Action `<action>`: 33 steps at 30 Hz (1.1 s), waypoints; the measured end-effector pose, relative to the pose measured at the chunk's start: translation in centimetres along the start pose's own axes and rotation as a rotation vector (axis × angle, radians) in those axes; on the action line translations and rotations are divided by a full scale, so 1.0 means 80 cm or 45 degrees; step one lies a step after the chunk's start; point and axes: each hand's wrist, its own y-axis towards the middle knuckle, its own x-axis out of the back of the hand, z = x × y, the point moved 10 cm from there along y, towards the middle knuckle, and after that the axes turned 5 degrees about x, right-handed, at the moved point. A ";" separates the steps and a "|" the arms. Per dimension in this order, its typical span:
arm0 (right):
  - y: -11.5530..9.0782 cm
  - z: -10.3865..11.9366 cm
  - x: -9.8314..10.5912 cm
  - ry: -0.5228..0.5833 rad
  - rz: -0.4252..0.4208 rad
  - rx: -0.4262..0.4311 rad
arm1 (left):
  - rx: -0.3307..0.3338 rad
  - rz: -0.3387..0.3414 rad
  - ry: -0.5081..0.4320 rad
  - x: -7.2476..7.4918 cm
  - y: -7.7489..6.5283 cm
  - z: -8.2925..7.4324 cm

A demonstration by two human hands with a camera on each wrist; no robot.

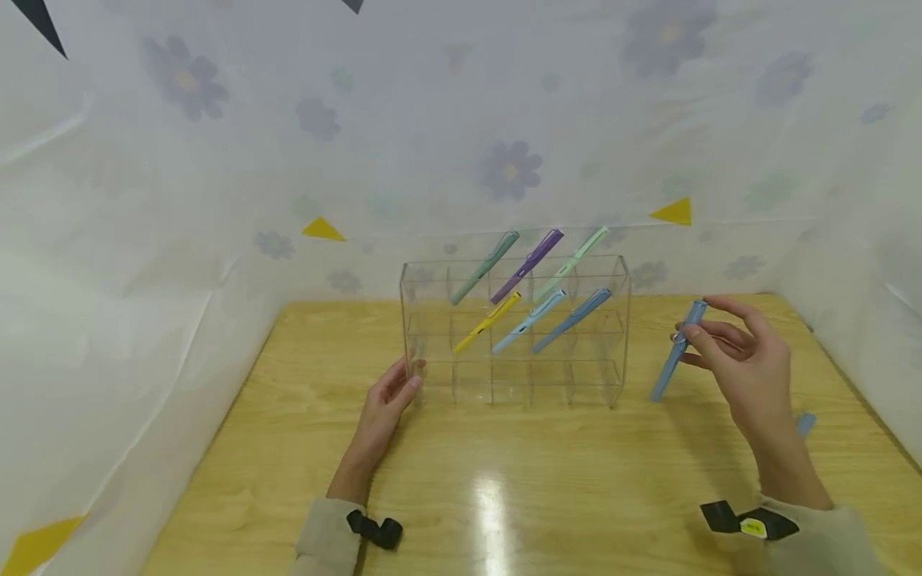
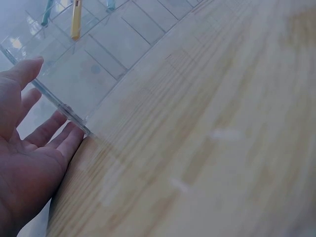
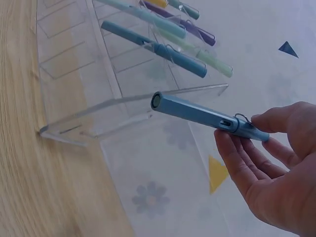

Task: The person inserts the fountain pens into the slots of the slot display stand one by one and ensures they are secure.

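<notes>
A clear acrylic pen rack point(image 1: 511, 388) with several compartments stands on the wooden table. At its left end, my left hand point(image 1: 385, 404) holds the side panel, the thumb at the front edge and the fingers along the outside. To the right of the rack, my right hand point(image 1: 749, 360) pinches a capped blue pen point(image 1: 671, 364) near its clip end, tilted above the table. The right wrist view shows the blue pen's point(image 3: 192, 111) open-looking round end pointing toward the rack. Upper-tier pens are green point(image 1: 486, 268), purple point(image 1: 527, 266) and mint point(image 1: 572, 264); below lean yellow point(image 1: 486, 324), light blue point(image 1: 529, 322) and blue point(image 1: 572, 320) ones.
Another blue pen point(image 1: 806, 424) lies on the table's right side, partly hidden by my right wrist. The rack's bottom tier shows no pens. A flowered white curtain point(image 1: 461, 120) encloses the back and sides of the table point(image 1: 432, 496).
</notes>
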 end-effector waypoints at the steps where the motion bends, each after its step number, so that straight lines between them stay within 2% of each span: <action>1: 0.000 0.004 -0.005 0.013 0.000 0.020 | 0.000 0.000 0.004 0.001 -0.001 0.001; 7: 0.004 0.019 -0.033 0.065 -0.032 0.116 | -0.010 -0.007 0.027 0.007 -0.002 0.002; 15: 0.007 0.015 -0.069 0.156 -0.120 0.103 | 0.000 -0.012 0.039 0.005 0.000 0.005; 22: 0.015 0.013 -0.117 0.208 -0.100 0.146 | -0.012 -0.008 0.028 0.001 -0.002 0.007; 27: 0.019 0.010 -0.148 0.153 -0.057 0.203 | -0.014 -0.010 0.012 0.002 -0.002 0.008; 33: 0.013 -0.010 -0.178 0.022 -0.009 0.204 | -0.025 -0.018 0.019 0.000 0.001 0.003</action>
